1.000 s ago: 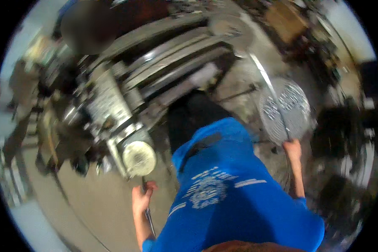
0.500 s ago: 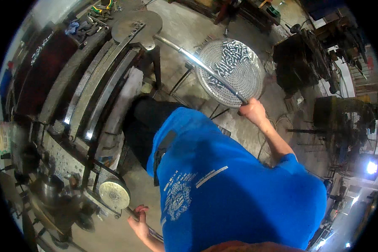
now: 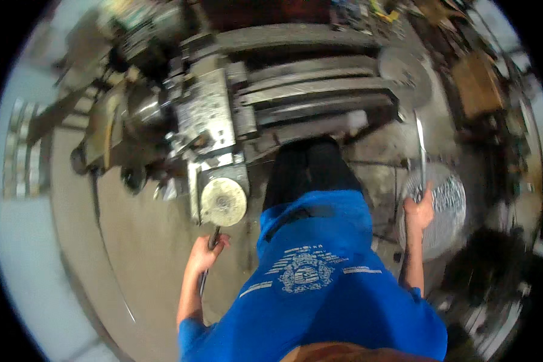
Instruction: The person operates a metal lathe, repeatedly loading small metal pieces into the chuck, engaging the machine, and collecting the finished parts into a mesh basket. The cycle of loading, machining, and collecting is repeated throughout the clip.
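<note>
My left hand (image 3: pixel 205 253) is curled around a dark rod (image 3: pixel 215 234) that sticks out below a pale round disc (image 3: pixel 224 202) at the near side of the machine (image 3: pixel 208 111). My right hand (image 3: pixel 419 212) is wrapped around the near end of a long, shiny metal lever (image 3: pixel 421 136). That lever runs away from me toward a flat grey wheel (image 3: pixel 406 77) at the machine's right end. Motion blurs parts of the picture.
Under and beside my right hand stands a round perforated tray (image 3: pixel 406 187) holding many small metal pieces (image 3: pixel 449 196). Parallel metal rails (image 3: pixel 320 84) span the machine ahead. A brown box (image 3: pixel 478 83) is at the far right. Loose tools lie at the back.
The view has swung round, so the machine now lies straight ahead, rather than to the left. My right hand stays on the lever; my left hand has closed more around the dark rod.
</note>
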Motion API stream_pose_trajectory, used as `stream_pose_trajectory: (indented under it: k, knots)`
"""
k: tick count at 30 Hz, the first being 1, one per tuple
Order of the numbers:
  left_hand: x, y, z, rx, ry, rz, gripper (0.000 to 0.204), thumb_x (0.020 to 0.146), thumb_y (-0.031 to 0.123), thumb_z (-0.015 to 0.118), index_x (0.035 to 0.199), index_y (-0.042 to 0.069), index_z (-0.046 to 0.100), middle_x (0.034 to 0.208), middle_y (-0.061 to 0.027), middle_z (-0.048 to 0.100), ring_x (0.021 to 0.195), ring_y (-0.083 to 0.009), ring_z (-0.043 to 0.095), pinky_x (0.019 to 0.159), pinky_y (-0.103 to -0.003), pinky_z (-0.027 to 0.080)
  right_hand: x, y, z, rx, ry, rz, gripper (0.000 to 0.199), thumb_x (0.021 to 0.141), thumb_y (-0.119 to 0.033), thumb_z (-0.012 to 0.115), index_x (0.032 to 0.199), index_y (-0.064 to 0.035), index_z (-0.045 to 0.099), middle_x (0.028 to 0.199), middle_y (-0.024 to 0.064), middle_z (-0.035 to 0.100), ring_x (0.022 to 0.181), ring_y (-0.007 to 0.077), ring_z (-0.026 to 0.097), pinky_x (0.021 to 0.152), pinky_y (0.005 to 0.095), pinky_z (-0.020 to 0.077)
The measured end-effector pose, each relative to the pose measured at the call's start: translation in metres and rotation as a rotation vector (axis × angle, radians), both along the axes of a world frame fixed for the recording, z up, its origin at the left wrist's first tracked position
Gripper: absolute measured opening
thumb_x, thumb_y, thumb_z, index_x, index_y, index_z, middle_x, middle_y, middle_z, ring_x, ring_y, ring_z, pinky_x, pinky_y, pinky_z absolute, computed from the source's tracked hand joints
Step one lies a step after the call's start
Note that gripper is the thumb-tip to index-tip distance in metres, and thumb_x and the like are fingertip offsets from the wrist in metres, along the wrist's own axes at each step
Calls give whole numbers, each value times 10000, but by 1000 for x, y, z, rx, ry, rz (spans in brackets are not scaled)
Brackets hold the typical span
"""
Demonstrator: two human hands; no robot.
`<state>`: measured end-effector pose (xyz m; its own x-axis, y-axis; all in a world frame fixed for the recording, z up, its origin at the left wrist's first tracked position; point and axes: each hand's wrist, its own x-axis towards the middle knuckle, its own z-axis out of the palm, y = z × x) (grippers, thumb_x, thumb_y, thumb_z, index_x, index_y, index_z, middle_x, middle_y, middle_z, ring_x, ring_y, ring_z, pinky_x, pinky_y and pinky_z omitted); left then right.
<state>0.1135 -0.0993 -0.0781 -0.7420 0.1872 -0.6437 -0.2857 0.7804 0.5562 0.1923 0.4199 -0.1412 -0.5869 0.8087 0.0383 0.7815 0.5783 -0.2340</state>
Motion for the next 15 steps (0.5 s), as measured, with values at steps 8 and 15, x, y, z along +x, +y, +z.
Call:
stream_pose_trajectory:
  k: [8, 15]
  knots:
    - [9, -8, -6, -3, 47, 53, 230, 768, 15, 522, 953, 50, 654, 811, -71, 668, 711, -152, 597, 676, -301, 477, -36, 169, -24, 266, -73, 201, 469, 692, -439, 535, 1046, -134, 581, 757, 186, 624, 658, 403, 590, 569, 509, 436]
    - [19, -17, -15, 80, 38, 131, 248, 756, -2, 485, 934, 44, 652, 843, -63, 671, 762, -155, 613, 720, -298, 479, -143, 321, -24, 452, -217, 307, 345, 735, -365, 525, 911, -85, 624, 860, 165, 638, 794, 376, 602, 680, 491, 469]
